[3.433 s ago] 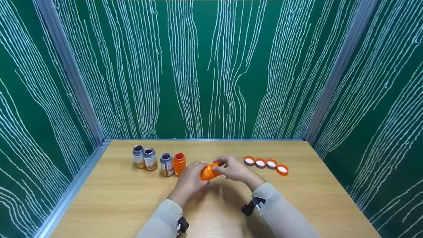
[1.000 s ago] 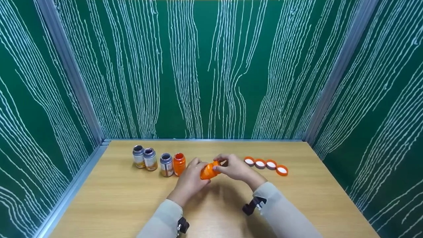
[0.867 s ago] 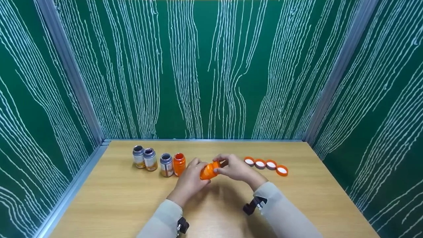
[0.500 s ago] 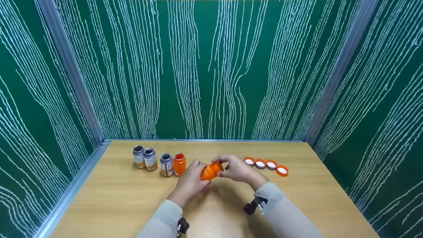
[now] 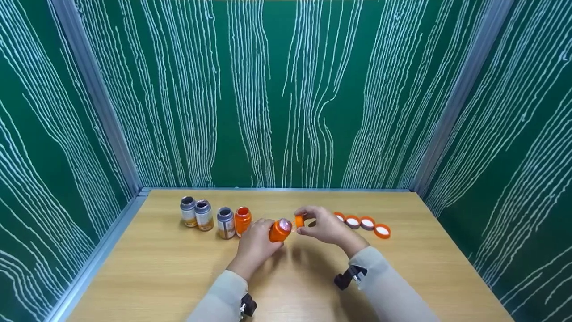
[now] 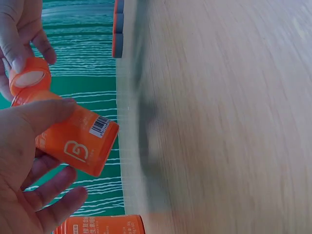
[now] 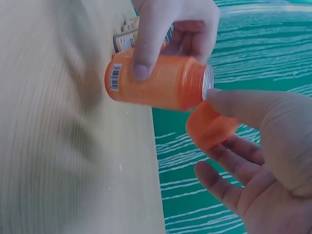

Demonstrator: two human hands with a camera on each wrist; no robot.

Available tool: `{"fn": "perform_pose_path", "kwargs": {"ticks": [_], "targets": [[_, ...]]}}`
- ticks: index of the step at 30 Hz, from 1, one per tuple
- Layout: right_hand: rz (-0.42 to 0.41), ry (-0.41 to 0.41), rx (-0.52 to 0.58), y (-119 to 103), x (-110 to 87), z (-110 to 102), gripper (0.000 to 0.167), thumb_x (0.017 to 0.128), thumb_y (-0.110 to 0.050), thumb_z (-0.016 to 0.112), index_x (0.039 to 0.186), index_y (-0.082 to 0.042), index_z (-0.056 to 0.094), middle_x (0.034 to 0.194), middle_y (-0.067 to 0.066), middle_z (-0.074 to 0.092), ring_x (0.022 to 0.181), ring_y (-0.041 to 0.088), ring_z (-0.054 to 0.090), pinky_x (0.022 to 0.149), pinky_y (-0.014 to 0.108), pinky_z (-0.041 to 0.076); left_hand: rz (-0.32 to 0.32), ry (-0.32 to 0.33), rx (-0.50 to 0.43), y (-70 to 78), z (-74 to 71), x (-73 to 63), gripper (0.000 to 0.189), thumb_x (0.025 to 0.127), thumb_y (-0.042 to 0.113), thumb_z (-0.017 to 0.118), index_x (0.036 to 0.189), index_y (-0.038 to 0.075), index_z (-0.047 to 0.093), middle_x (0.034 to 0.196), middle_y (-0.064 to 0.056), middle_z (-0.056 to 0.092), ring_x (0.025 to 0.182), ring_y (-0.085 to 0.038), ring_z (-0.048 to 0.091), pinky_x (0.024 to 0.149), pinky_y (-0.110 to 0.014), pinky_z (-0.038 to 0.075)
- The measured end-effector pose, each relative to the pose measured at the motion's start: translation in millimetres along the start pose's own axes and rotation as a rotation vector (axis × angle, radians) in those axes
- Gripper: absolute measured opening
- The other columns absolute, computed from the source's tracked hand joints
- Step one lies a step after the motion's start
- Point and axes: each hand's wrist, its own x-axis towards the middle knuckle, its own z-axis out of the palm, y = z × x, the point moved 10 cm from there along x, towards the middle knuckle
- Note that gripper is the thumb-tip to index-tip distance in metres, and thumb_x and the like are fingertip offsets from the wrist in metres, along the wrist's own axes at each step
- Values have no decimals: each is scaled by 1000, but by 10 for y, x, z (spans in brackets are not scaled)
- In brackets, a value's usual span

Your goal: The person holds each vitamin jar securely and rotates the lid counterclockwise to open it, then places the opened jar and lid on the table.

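My left hand (image 5: 258,243) grips an orange bottle (image 5: 280,230), its mouth tilted up toward the right. A silvery seal shows across that mouth. Between thumb and fingers, my right hand (image 5: 324,227) pinches an orange screw cap (image 5: 299,221) just right of the bottle mouth. In the left wrist view the cap (image 6: 30,77) turns its white lining toward the camera, right by the bottle's neck. A barcode and a white logo mark the bottle's side (image 6: 78,139). From the right wrist, the cap (image 7: 209,126) overlaps the edge of the neck.
Uncapped bottles stand left of my hands: an orange one (image 5: 242,219) close by my left hand and grey-white ones (image 5: 226,222) farther left. Several upturned caps (image 5: 367,222) lie in a row at the right on the wooden table (image 5: 178,273). Green walls enclose the table.
The cap has come off the bottle and moved right with my right hand. The bottle has tipped more upright, showing its sealed mouth. The standing bottles and lying caps stay put.
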Motion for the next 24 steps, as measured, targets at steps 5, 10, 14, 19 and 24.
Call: {"fn": "perform_pose_path", "kwargs": {"ticks": [5, 10, 14, 19, 24], "targets": [[118, 66, 50, 333, -6, -140, 44, 99, -18, 89, 139, -12, 73, 132, 8, 79, 129, 31, 74, 115, 52, 62, -107, 25, -82, -110, 13, 2, 60, 88, 19, 100, 140, 6, 73, 134, -11, 73, 125, -32, 73, 117, -53, 61], [189, 115, 73, 741, -79, -316, 48, 104, -20, 84, 148, -8, 70, 137, 11, 79, 127, 29, 72, 113, 51, 61, -201, 27, -114, -230, 44, -7, 63, 89, 15, 100, 143, 3, 70, 137, -12, 70, 130, -32, 72, 119, -51, 60], [266, 141, 42, 1049, -189, -479, 42, 106, -22, 82, 145, -11, 72, 133, 11, 79, 120, 26, 71, 107, 43, 63, -260, 26, -141, -301, 70, -20, 64, 89, 14, 99, 145, 4, 70, 139, -12, 71, 130, -32, 72, 120, -51, 59], [298, 184, 10, 1267, -300, -653, 27, 97, -17, 92, 114, -5, 74, 111, 9, 75, 105, 26, 66, 94, 35, 58, -289, 30, -139, -366, 73, -6, 64, 90, 15, 99, 145, 4, 69, 141, -14, 72, 130, -33, 72, 120, -51, 59], [408, 167, -25, 1581, -381, -686, 24, 94, -18, 95, 103, -10, 74, 108, 8, 71, 107, 29, 64, 96, 37, 53, -335, 24, -101, -417, 81, 14, 61, 90, 20, 99, 143, 4, 72, 138, -13, 76, 123, -31, 74, 119, -51, 60]]}}
